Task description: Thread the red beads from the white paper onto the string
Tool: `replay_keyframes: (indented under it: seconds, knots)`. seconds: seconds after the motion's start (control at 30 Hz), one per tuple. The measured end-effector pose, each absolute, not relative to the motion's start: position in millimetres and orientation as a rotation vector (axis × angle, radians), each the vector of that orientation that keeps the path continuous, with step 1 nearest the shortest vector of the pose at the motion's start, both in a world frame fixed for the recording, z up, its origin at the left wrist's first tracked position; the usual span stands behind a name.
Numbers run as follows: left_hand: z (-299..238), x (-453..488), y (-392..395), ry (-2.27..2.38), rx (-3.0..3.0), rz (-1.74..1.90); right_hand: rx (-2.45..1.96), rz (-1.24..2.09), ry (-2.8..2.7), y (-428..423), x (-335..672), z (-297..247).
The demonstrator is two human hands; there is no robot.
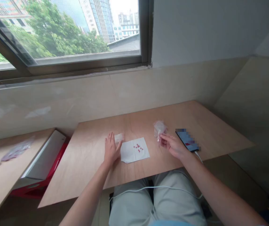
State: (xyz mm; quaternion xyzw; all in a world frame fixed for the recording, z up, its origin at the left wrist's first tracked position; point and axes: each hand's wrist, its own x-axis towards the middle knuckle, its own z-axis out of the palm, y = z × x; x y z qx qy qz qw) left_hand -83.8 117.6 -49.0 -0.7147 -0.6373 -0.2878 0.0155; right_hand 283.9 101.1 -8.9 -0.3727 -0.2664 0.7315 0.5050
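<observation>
A small plastic bag (pixel 159 138) is pinched between the thumb and fingers of a person's right hand (pixel 169 144) at a wooden table (pixel 89 160). Just beyond those fingertips lies a crumpled heap of clear plastic (pixel 160 126); whether it is joined to the bag, one cannot tell. The left hand (pixel 111 148) is spread, palm down, its fingers pointing away from the body and its thumb set apart, at the near side of a white sheet of paper (pixel 128 152). How firmly it presses there cannot be told. Just right of the left fingers, beyond the sheet, sits a clear packet (pixel 119 138). Between the two hands, small red pieces (pixel 138 146) lie scattered on the paper, nearer its right half. Just to the right of the right hand, a phone (pixel 186 139) lies face up, a white cable (pixel 198 156) running from its near end. Well to the left of the left hand, a white box (pixel 42 153) stands in a red basket (pixel 60 157) beside a second table (pixel 0 185), which bears more plastic wrapping (pixel 18 149). Beyond both hands, a window (pixel 78 37) looks out on trees and tall buildings.
</observation>
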Motion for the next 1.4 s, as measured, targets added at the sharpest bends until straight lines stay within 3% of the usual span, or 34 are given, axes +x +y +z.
replay_keyframes:
  seconds: [0.13, 0.37, 0.73, 1.03, 1.4]
  knots:
    - [-7.5, -60.8, 64.7, -2.001, -2.316, -1.194, -0.917, 1.806, -0.663, 83.5, 278.0, -14.8]
    - [39.0, 8.8, -33.8, -2.312, -2.768, -1.357, -0.914, 1.87, -0.871, 55.9, 243.4, -16.8]
    - [12.5, 49.7, -67.2, -2.533, -2.783, -2.11, -0.798, 2.007, -1.212, -18.3, 223.7, -13.0]
    - [2.7, 45.0, -61.0, -2.82, -2.673, -2.076, -0.851, 2.095, -1.171, -17.8, 215.9, -28.3]
    - [4.8, 38.9, -63.6, -2.623, -2.992, -1.857, -0.796, 2.164, -0.922, -28.3, 217.2, -15.0]
